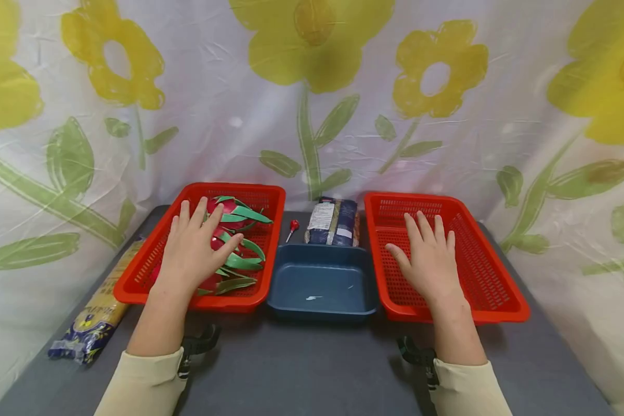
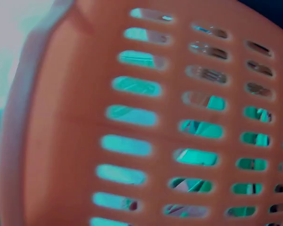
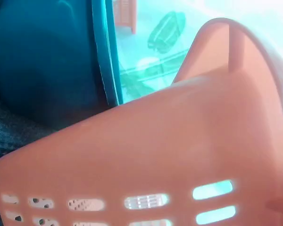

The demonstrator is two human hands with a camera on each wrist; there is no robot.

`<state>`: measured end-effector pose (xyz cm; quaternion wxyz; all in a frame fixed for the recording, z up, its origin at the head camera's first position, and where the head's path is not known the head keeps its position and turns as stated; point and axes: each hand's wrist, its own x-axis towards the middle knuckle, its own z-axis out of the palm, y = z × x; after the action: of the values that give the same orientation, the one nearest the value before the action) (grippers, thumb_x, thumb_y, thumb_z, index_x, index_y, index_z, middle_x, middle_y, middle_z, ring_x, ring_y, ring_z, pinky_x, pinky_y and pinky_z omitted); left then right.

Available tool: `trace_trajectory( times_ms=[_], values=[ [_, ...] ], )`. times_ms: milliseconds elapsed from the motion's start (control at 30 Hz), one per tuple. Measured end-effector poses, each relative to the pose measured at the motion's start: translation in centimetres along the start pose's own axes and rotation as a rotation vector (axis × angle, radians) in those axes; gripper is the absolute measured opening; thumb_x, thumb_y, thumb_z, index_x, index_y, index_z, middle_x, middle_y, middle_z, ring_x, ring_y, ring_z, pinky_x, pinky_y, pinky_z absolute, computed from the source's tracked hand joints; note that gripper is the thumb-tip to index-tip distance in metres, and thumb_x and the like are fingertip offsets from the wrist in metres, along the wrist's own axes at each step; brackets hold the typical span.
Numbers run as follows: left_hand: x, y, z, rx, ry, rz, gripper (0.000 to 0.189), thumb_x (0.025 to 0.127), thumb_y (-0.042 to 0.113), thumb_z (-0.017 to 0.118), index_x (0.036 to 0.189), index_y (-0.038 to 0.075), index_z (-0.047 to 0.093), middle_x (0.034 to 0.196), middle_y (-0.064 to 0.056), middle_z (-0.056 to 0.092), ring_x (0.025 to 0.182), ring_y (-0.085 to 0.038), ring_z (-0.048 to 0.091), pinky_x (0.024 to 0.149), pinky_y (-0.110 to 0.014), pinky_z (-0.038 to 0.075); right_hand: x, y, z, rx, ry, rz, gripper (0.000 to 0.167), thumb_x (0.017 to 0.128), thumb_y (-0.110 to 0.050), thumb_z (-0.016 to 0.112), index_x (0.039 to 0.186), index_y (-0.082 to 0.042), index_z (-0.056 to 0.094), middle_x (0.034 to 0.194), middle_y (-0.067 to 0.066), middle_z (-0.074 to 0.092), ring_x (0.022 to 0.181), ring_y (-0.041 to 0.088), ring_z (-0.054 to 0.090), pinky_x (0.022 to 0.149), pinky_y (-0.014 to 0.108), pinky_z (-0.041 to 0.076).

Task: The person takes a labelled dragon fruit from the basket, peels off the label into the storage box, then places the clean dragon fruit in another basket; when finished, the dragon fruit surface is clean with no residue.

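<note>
My left hand (image 1: 192,251), fingers spread, is over the left red plastic basket (image 1: 234,304) and partly covers what lies in it. Several dragon fruits (image 1: 239,260), pink-red with long green scales, are inside that basket. Over the right red basket (image 1: 478,277), my right hand (image 1: 429,263) has its fingers spread too, and no object shows in that basket. Neither hand holds anything. The left wrist view is filled by the slotted basket wall (image 2: 52,117), with green showing through. In the right wrist view, a basket wall (image 3: 179,132) stands beside a blue tray (image 3: 42,61).
Between the baskets sits the dark blue tray (image 1: 322,277) with a small white mark on its bottom. Behind it are a printed food packet (image 1: 333,222) and a red lollipop-like thing (image 1: 293,224). A long yellow-and-blue packet (image 1: 104,312) lies left of the left basket. A flowered curtain (image 1: 197,138) hangs behind.
</note>
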<state>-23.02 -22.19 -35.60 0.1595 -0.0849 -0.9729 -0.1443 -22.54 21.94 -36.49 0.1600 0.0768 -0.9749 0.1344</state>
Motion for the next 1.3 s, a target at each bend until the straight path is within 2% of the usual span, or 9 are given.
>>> trace_trajectory(
  times_ms=[167, 333, 533, 700, 833, 933, 1067, 1167, 1300],
  values=[
    [-0.5, -0.8, -1.2, -0.04, -0.014, 0.001, 0.089, 0.095, 0.061, 0.061, 0.161, 0.009, 0.032, 0.165, -0.027, 0.02, 0.151, -0.052, 0.006, 0.114, -0.071, 0.018, 0.1, -0.6, -0.2, 0.03, 0.048, -0.04, 0.076, 0.098, -0.041, 0.066, 0.158, -0.006, 0.036, 0.161, 0.025, 0.032, 0.151, 0.049, 0.015, 0.118, 0.069, 0.007],
    [-1.1, -2.7, -3.1, -0.114, -0.011, -0.011, 0.085, 0.096, 0.056, 0.063, 0.159, 0.007, 0.036, 0.163, -0.027, 0.025, 0.15, -0.053, 0.013, 0.112, -0.071, 0.022, 0.0, -1.6, -0.2, 0.063, 0.135, -0.099, 0.066, 0.096, -0.038, 0.07, 0.151, -0.007, 0.049, 0.155, 0.023, 0.042, 0.148, 0.046, 0.026, 0.117, 0.067, 0.015],
    [-1.9, -5.7, -5.0, -0.169, 0.043, -0.081, 0.079, 0.098, 0.049, 0.062, 0.158, 0.005, 0.037, 0.157, -0.029, 0.034, 0.142, -0.052, 0.03, 0.108, -0.072, 0.028, -0.4, -3.1, 0.0, 0.148, 0.175, -0.159, 0.06, 0.095, -0.037, 0.072, 0.145, -0.009, 0.057, 0.15, 0.019, 0.05, 0.144, 0.042, 0.035, 0.115, 0.066, 0.025],
    [-2.8, -8.6, -5.7, -0.226, 0.066, -0.157, 0.072, 0.101, 0.044, 0.059, 0.158, 0.006, 0.037, 0.154, -0.031, 0.038, 0.138, -0.053, 0.034, 0.106, -0.073, 0.03, -0.6, -4.4, 0.0, 0.219, 0.175, -0.21, 0.055, 0.096, -0.036, 0.071, 0.143, -0.009, 0.06, 0.147, 0.018, 0.054, 0.142, 0.039, 0.04, 0.114, 0.063, 0.03],
    [-3.5, -10.6, -5.6, -0.256, 0.057, -0.187, 0.064, 0.105, 0.038, 0.052, 0.156, 0.001, 0.038, 0.147, -0.036, 0.043, 0.131, -0.057, 0.04, 0.103, -0.074, 0.032, -0.8, -5.3, 0.1, 0.235, 0.166, -0.238, 0.056, 0.094, -0.035, 0.073, 0.143, -0.009, 0.06, 0.147, 0.016, 0.054, 0.141, 0.037, 0.041, 0.113, 0.062, 0.033],
    [-3.9, -11.9, -5.2, -0.269, 0.035, -0.214, 0.061, 0.107, 0.033, 0.048, 0.155, -0.003, 0.038, 0.14, -0.037, 0.048, 0.123, -0.058, 0.048, 0.098, -0.072, 0.038, -0.8, -5.8, 0.5, 0.239, 0.16, -0.268, 0.058, 0.093, -0.036, 0.075, 0.143, -0.01, 0.061, 0.146, 0.014, 0.055, 0.141, 0.035, 0.042, 0.113, 0.061, 0.033],
    [-4.2, -13.3, -3.8, -0.283, 0.041, -0.254, 0.058, 0.106, 0.032, 0.048, 0.151, -0.005, 0.043, 0.131, -0.035, 0.055, 0.112, -0.053, 0.056, 0.09, -0.066, 0.046, -0.9, -6.3, 1.2, 0.238, 0.171, -0.325, 0.058, 0.092, -0.037, 0.076, 0.142, -0.011, 0.061, 0.145, 0.012, 0.057, 0.137, 0.032, 0.047, 0.112, 0.059, 0.036],
    [-4.1, -14.2, -2.4, -0.306, 0.059, -0.264, 0.054, 0.106, 0.031, 0.048, 0.147, -0.005, 0.049, 0.125, -0.034, 0.06, 0.107, -0.049, 0.059, 0.087, -0.059, 0.046, -1.1, -6.8, 1.9, 0.252, 0.172, -0.368, 0.058, 0.093, -0.035, 0.076, 0.142, -0.01, 0.061, 0.143, 0.012, 0.058, 0.133, 0.031, 0.051, 0.11, 0.056, 0.04],
    [-4.0, -14.6, -1.1, -0.372, 0.023, -0.27, 0.052, 0.107, 0.032, 0.048, 0.146, -0.001, 0.053, 0.122, -0.032, 0.064, 0.106, -0.045, 0.059, 0.086, -0.052, 0.046, -1.4, -7.8, 2.8, 0.31, 0.125, -0.396, 0.055, 0.094, -0.034, 0.074, 0.143, -0.011, 0.061, 0.143, 0.01, 0.058, 0.13, 0.028, 0.055, 0.107, 0.052, 0.045]
  ],
)
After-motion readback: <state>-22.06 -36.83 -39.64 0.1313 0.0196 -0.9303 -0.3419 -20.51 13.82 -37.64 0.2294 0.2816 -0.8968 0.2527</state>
